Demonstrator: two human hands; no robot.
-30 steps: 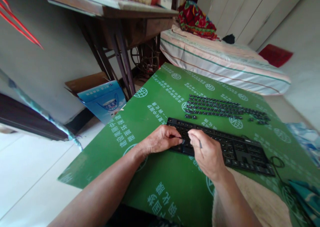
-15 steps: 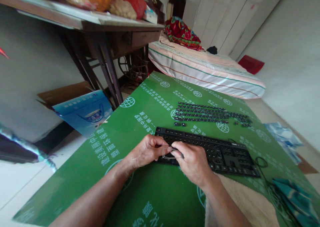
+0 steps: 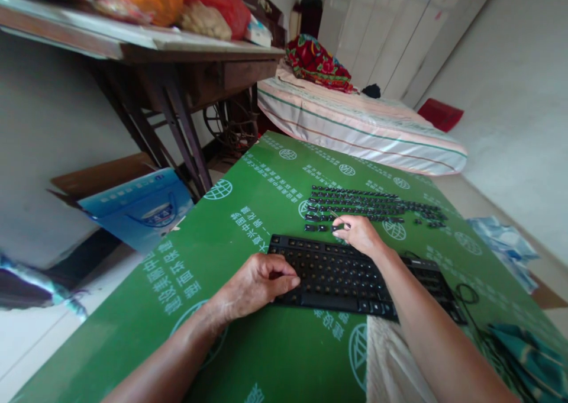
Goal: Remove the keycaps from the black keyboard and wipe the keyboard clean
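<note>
two hands (image 3: 264,280), one keyboard (image 3: 332,276), perhaps six keycap rows (image 3: 356,202)

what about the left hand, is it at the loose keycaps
No, the left hand is by the left end of the keyboard, while the right hand is at the loose keycaps.

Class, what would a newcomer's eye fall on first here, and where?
Probably the bright green tabletop across the foreground, bearing a black keyboard with the left hand at its left end. Just beyond the keyboard, loose black keycaps lie in rows, the right hand at the nearest row. Farther back, red floral bedding is heaped on the bed.
</note>
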